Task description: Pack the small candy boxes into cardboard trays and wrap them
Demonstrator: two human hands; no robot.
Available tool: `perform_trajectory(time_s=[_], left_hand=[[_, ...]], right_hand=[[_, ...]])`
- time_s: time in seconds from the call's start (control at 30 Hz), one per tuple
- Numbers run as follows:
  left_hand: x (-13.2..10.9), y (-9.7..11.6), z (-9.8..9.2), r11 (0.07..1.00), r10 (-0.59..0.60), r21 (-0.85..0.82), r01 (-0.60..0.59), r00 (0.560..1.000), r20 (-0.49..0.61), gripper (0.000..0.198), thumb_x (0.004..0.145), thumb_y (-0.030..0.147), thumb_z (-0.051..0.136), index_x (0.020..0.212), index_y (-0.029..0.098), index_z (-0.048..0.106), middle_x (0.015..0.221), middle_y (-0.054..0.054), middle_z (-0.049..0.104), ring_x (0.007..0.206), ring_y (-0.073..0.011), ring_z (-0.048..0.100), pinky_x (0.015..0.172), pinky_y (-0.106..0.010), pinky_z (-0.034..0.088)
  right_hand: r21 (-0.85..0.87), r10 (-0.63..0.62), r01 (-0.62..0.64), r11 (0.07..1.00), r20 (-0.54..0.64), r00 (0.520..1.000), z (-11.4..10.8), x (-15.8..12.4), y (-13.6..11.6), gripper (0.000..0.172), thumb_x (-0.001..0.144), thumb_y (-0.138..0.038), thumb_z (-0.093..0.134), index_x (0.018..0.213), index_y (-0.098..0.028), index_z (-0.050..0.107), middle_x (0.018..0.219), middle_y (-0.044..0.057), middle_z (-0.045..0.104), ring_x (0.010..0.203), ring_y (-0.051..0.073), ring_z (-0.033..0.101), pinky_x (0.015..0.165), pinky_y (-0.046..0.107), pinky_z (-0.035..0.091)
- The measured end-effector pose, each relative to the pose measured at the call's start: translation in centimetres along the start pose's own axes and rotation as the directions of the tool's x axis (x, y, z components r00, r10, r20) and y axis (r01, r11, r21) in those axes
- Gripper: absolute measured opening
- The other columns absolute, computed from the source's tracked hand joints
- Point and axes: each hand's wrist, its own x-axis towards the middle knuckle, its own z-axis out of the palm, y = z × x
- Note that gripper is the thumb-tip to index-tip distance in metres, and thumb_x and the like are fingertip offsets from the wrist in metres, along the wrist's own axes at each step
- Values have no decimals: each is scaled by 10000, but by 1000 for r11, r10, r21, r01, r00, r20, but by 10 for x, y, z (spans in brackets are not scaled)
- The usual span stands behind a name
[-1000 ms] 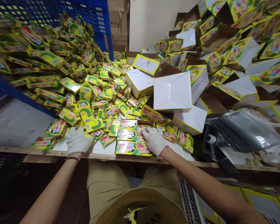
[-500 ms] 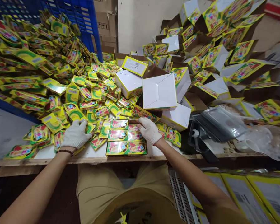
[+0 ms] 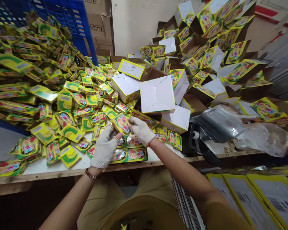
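Note:
Both of my hands wear white knit gloves with bare fingertips. A small yellow-green printed box (image 3: pixel 121 124) is held tilted between them above the table's front. My left hand (image 3: pixel 105 147) grips its lower left side, thumb toward me. My right hand (image 3: pixel 143 130) has its fingers closed at the box's right edge. Below lies a block of matching small boxes in rows (image 3: pixel 136 154), partly hidden by my hands. Loose small boxes (image 3: pixel 69 156) lie to the left of my left hand.
A blue plastic crate (image 3: pixel 87 28) spills a heap of small boxes (image 3: pixel 38 67) from the left. Open display cartons (image 3: pixel 157 94) pile up at the back and right. A black tape dispenser (image 3: pixel 199 140) and clear plastic bag (image 3: pixel 271 140) sit right. Large yellow-edged boxes (image 3: pixel 266 195) stand lower right.
My left hand has moved right from the loose boxes to the middle, and a small box is now between both hands. My right hand has lifted off the block's edge. The view has shifted slightly.

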Motion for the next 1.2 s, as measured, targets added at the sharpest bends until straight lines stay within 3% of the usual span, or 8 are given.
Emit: perform_trajectory(time_s=[0.13, 0.23, 0.4, 0.67, 0.83, 0.97, 1.07, 1.2], left_hand=[[5, -24, -7, 952, 112, 297, -75, 988, -109, 494, 838, 463, 600, 1233, 168, 592, 1206, -121, 669, 1123, -270, 642, 968, -442, 540], [4, -43, -12, 740, 338, 600, -306, 939, 61, 374, 898, 400, 526, 1174, 167, 624, 1211, -132, 665, 1186, -280, 601, 1033, -458, 499], [-6, -56, -5, 430, 384, 782, -450, 876, 293, 354, 919, 369, 509, 1149, 135, 641, 1225, -177, 646, 1190, -322, 578, 1041, -499, 478], [-14, -42, 6, 199, 228, 830, -521, 848, 478, 403, 943, 328, 478, 1294, 193, 621, 1439, -162, 549, 1345, -390, 466, 1078, -648, 349], [-17, -42, 8, 170, 220, 848, -502, 858, 464, 406, 944, 362, 484, 1280, 180, 624, 1435, -160, 555, 1346, -397, 468, 1087, -644, 333], [-7, -38, 12, 195, 265, 835, -515, 847, 461, 374, 937, 327, 486, 1235, 157, 634, 1417, -174, 564, 1326, -383, 484, 1092, -613, 352], [13, -32, 25, 213, 296, 777, -592, 797, 526, 349, 917, 259, 501, 1211, 125, 633, 1367, -177, 591, 1281, -335, 517, 1100, -509, 395], [45, -28, 49, 214, 261, 684, -698, 715, 648, 427, 830, 153, 558, 1255, 134, 598, 1311, -168, 597, 1220, -304, 538, 1057, -450, 443]], right_hand=[[-368, -117, 96, 925, -34, 993, -49, 8, -1, 207, 870, -227, 576, 1038, -177, 686, 1002, 31, 687, 949, 180, 607, 880, 301, 481], [-678, -89, 93, 729, 41, 995, -65, 10, -4, 198, 890, -229, 566, 1025, -210, 710, 1013, 36, 675, 940, 184, 600, 851, 287, 461], [-892, 54, 139, 430, 179, 982, -48, 16, -1, 255, 932, -248, 514, 1077, -253, 724, 1055, 57, 675, 940, 196, 614, 783, 286, 433], [-924, 33, 55, 379, 73, 997, -31, 3, 13, 306, 979, -262, 425, 1150, -228, 677, 1094, 104, 656, 986, 246, 594, 809, 344, 429], [-859, -24, -56, 510, -79, 997, -14, -6, 24, 258, 918, -208, 495, 1117, -202, 660, 1158, 122, 629, 1117, 278, 540, 965, 402, 420], [-604, -144, 54, 795, -101, 984, -22, -9, 43, 363, 897, -131, 435, 1215, -148, 608, 1269, 131, 612, 1241, 223, 524, 1101, 366, 388], [-300, -106, 26, 954, -255, 961, -35, -20, 61, 532, 888, -144, 425, 1420, -154, 436, 1425, 122, 529, 1293, 174, 526, 1126, 333, 398], [-174, 25, -70, 982, -248, 968, -35, -46, 74, 702, 775, -146, 551, 1460, -150, 398, 1430, 129, 539, 1304, 215, 534, 1147, 371, 389]])
